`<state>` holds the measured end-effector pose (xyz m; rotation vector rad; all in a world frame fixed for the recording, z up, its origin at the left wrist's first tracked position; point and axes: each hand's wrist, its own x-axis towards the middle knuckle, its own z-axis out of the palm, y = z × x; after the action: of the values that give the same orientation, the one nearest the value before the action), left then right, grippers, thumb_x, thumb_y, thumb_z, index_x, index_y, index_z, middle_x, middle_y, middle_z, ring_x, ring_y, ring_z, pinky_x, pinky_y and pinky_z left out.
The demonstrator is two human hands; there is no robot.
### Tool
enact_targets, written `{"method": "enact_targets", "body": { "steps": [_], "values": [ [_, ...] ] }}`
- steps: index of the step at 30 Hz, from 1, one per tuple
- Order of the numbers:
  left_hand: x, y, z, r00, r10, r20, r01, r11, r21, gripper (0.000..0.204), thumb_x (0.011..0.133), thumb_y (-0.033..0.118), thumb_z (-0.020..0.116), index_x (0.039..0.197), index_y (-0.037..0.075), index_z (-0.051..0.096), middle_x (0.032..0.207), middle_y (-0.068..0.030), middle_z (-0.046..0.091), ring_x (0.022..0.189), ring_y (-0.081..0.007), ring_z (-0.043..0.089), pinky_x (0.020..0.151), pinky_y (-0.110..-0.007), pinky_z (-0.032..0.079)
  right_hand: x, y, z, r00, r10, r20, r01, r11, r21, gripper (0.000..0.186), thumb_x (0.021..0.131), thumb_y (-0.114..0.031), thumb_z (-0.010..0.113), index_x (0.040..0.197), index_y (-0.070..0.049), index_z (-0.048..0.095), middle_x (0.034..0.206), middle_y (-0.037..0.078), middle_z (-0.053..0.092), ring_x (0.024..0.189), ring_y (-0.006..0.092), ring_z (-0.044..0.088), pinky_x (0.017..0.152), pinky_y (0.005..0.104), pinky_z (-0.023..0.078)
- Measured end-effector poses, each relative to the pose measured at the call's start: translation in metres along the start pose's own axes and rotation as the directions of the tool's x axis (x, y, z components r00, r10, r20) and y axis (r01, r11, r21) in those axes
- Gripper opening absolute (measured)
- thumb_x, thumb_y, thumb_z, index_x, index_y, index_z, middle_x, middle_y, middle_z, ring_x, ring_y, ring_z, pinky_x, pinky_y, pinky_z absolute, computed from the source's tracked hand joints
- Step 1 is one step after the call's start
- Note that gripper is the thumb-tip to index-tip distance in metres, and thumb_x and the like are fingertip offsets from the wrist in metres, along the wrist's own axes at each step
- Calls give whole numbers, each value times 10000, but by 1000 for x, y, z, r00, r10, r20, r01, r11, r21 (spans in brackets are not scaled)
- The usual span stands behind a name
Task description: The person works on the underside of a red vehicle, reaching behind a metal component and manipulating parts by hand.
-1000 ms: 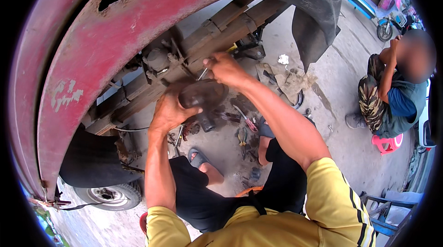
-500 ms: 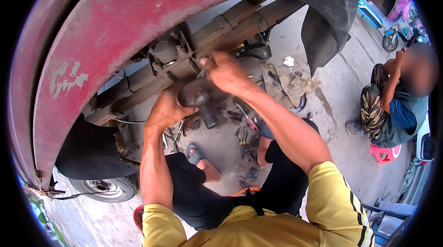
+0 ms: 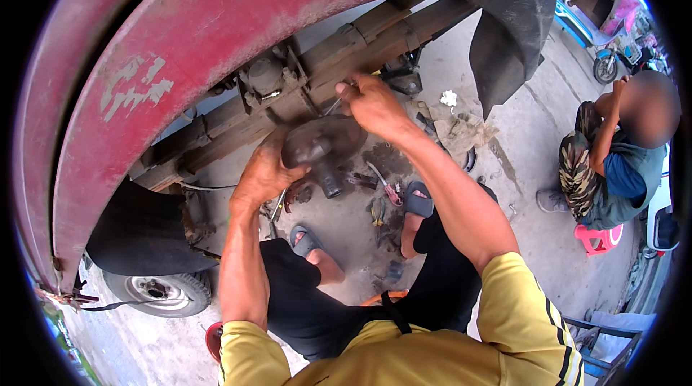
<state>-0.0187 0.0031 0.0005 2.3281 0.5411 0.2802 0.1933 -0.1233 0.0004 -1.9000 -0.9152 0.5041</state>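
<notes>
Metal part (image 3: 317, 147): is gripped at its edge by left hand (image 3: 264, 171), just below-left of right hand (image 3: 376, 106), curled round rod (image 3: 333, 106).

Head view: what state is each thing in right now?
Flanged metal part, gripped at its left side
Left hand, closed on that part
Right hand, closed around a thin metal tool
Red fender, paint chipped
Tyred wheel, upright
Red-handled tool, lying on the ground
Sandals, worn
Red stool, upright, occupied
</notes>
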Motion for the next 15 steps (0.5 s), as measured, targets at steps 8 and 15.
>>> {"method": "enact_targets", "body": {
  "steps": [8,15],
  "values": [
    [-1,0,-4,995,-95,43,97,994,-51,663,742,123,849,1311,-55,559,1201,-166,670,1148,-248,620,1030,-347,457,-23,-29,-14,993,-101,-54,105,993,61,446,1015,-340,551,1233,48,581,1180,309,645,1139,468,598,974,490,465],
    [-8,-15,-20,993,-118,7,112,918,-380,418,925,104,700,1308,-26,592,1198,-107,671,1141,-179,591,1028,-316,433,-14,-44,19,976,-203,84,207,977,-53,424,1022,-323,532,1254,30,565,1108,316,659,1079,489,611,947,524,471]
  ]
}}
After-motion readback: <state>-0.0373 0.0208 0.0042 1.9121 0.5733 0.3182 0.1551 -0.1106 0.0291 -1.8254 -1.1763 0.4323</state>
